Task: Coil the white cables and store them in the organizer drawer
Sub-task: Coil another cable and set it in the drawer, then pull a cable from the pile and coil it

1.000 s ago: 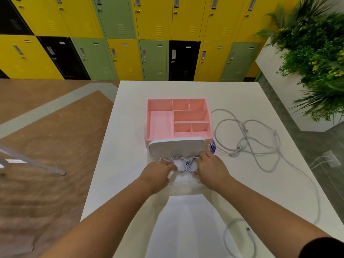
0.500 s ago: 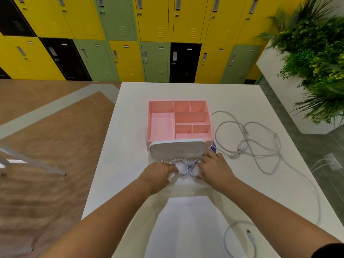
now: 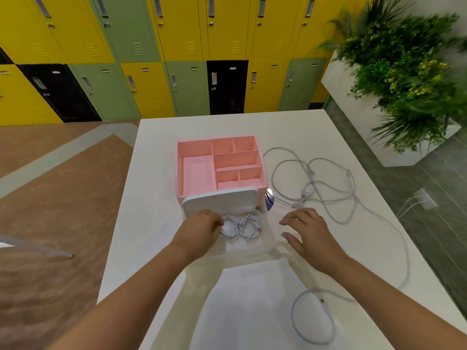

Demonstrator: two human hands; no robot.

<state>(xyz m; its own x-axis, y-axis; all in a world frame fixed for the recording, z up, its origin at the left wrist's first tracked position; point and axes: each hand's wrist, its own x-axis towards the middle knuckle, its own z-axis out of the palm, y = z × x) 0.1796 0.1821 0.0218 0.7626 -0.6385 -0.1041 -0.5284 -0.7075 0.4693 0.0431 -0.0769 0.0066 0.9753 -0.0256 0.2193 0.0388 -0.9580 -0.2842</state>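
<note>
Pink organizer point(image 3: 219, 165) sits mid white table point(image 3: 156, 223), open compartments on top, white panel point(image 3: 219, 202) at its near edge. Clear drawer point(image 3: 252, 248) is pulled out at 6 o'clock of the organizer, toward the person. At the drawer's back, two coiled white cables point(image 3: 240, 227) lie side by side, touching. L hand point(image 3: 199, 231) comes in from 7 o'clock w/ fingers bent down onto the left coil; fingertips are hidden, so can't tell if it pinches the coil or only touches it. R hand point(image 3: 308, 231) is at 3 o'clock of the drawer, just off its right wall, palm down, fingers straight & spread, holding nothing; contact w/ the tabletop can't be told. Loose white cables point(image 3: 304, 194) sprawl uncoiled at 3 o'clock of the organizer, one strand running down the table's right side toward 5 o'clock, where a cable loop point(image 3: 293, 319) lies w/ a plug end. Small purple thing point(image 3: 269, 202) peeks out at the organizer's near right corner; can't ID it. Beyond, at 12 o'clock: yellow, green & black lockers point(image 3: 177, 46); plant point(image 3: 404, 72) at 2 o'clock.
</note>
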